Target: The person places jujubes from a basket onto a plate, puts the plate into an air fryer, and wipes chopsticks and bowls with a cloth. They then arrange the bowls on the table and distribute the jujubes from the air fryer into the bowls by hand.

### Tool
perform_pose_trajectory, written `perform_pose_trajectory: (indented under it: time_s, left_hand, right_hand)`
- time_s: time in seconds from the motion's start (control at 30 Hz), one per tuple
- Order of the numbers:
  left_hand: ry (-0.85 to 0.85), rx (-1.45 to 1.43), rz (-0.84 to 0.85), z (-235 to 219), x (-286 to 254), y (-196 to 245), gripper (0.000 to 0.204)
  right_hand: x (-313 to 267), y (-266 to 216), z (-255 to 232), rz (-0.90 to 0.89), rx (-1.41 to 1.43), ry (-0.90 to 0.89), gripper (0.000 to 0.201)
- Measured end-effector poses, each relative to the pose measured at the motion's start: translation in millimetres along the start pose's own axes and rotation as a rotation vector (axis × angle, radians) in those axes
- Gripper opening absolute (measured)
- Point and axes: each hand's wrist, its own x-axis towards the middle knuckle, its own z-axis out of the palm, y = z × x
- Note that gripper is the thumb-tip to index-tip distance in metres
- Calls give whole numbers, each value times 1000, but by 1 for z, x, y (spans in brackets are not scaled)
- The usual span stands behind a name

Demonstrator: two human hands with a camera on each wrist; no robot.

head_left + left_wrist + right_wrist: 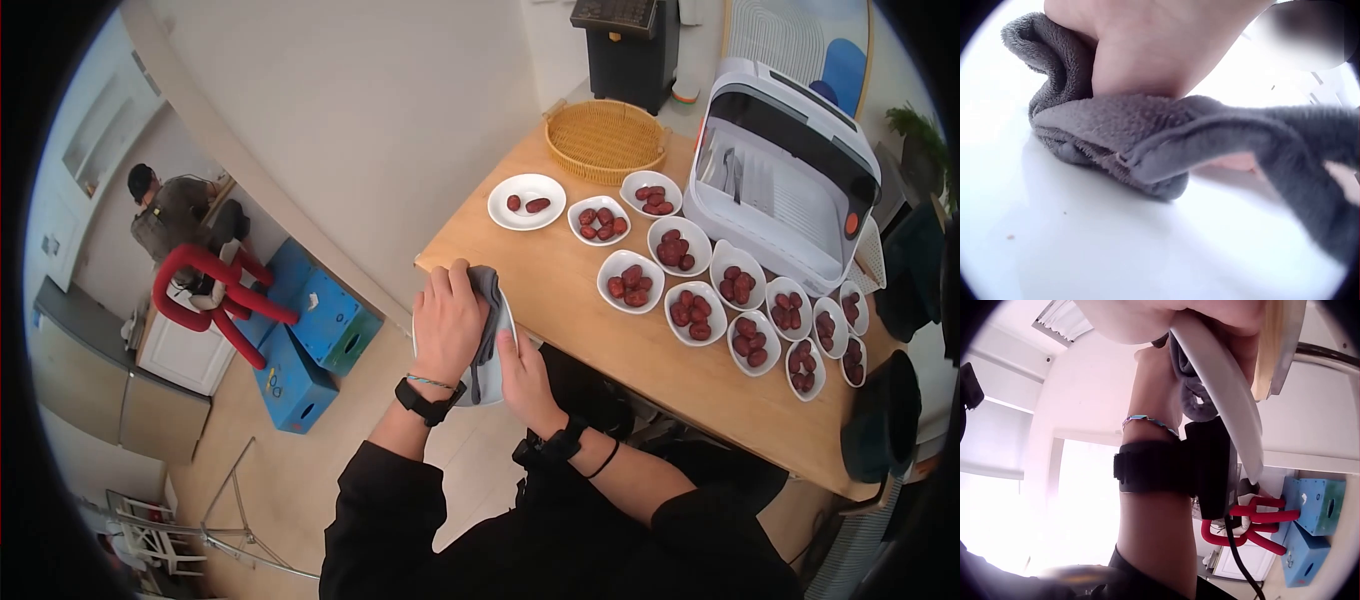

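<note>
A white plate (490, 388) is held tilted in front of the body, beyond the table's near left corner. My right hand (527, 385) grips its rim, thumb on the near face; the right wrist view shows the fingers wrapped round the plate's edge (1229, 394). My left hand (447, 315) holds a folded grey cloth (487, 310) against the plate. Up close in the left wrist view, the bunched cloth (1110, 125) lies on the plate's smooth surface (1085, 237), where a few tiny specks show. The cloth hides most of the left fingertips.
On the wooden table (560, 290) stand several white bowls of red dates (630, 287), a plate with two dates (527, 203), a wicker tray (606, 140) and a white dish cabinet (770, 180). A person (180, 215) is by blue boxes (320, 310) at left.
</note>
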Motion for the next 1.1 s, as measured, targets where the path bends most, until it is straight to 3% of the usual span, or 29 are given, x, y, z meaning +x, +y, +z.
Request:
perform_pose_trajectory:
  time_s: [0.07, 0.17, 0.3, 0.4, 0.5, 0.6, 0.67, 0.77, 0.8, 0.9, 1.0, 1.07, 1.1]
  left_hand:
    - [-14, 0, -16, 5, 0, -13, 34]
    - [31, -39, -176, 12, -5, -36, 27]
    - [-78, -251, -248, 0, -9, -21, 29]
    - [-145, -316, -19, -7, -25, 7, 30]
    - [-367, -445, -5, -12, -47, 12, 33]
    - [-428, -408, 107, -8, -58, 6, 33]
    - [-399, -364, 101, -3, -57, 3, 32]
    - [-135, -134, -23, 10, -45, -14, 28]
    - [-131, -82, -120, 8, -34, -21, 27]
    - [-72, -65, -205, 9, -19, -46, 26]
    - [-246, -234, -245, -1, -25, -30, 27]
    - [-397, -278, -134, -9, -47, -2, 28]
    - [-390, -335, -31, -12, -61, 9, 28]
  right_hand:
    - [2, 1, 0, -40, 8, 12, 42]
    - [5, -3, -2, -94, 19, 28, 42]
    - [9, -1, 5, -199, 53, 90, 40]
    - [24, 5, -5, -160, 49, 50, 40]
    - [34, 3, -13, -124, 69, 86, 40]
    - [33, 4, -14, -99, 99, 109, 39]
    - [31, 24, -11, -124, 37, 113, 40]
    - [21, 17, -5, -150, 17, 112, 40]
    - [18, 14, -4, -128, -6, 111, 40]
    - [9, -2, -1, -81, -27, 106, 41]
    - [14, -3, -2, -113, -13, 131, 41]
    - [24, 7, -3, -290, -74, 203, 38]
    - [23, 6, -6, -230, -54, 180, 38]
